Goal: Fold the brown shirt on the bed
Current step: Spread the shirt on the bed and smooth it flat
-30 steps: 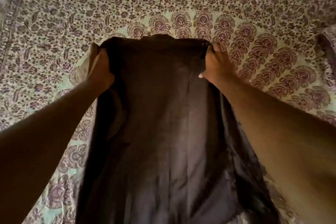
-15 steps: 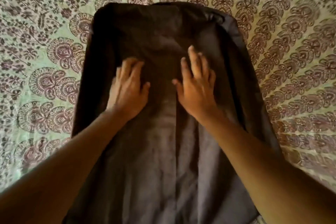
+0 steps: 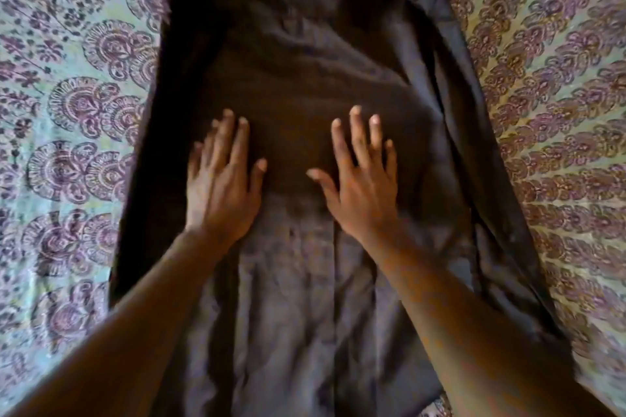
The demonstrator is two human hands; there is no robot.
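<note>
The brown shirt [image 3: 305, 54] lies flat along the bed as a long folded strip, its far end rounded and its near end running out of the bottom of the view. My left hand [image 3: 222, 186] rests palm down on the cloth left of centre, fingers spread. My right hand [image 3: 364, 186] lies flat beside it, right of centre, fingers apart. Neither hand grips the fabric. A seam or fold line runs down the middle of the shirt between my wrists.
The bed is covered by a patterned sheet [image 3: 67, 112] in pale green with purple floral medallions, showing on both sides of the shirt and beyond its far end. The sheet's right side [image 3: 559, 112] has rows of scalloped motifs.
A second ago both hands gripped the shirt's far corners. They have let go and now lie flat on the cloth, sliding slightly toward me and apart; the view has tilted down.
</note>
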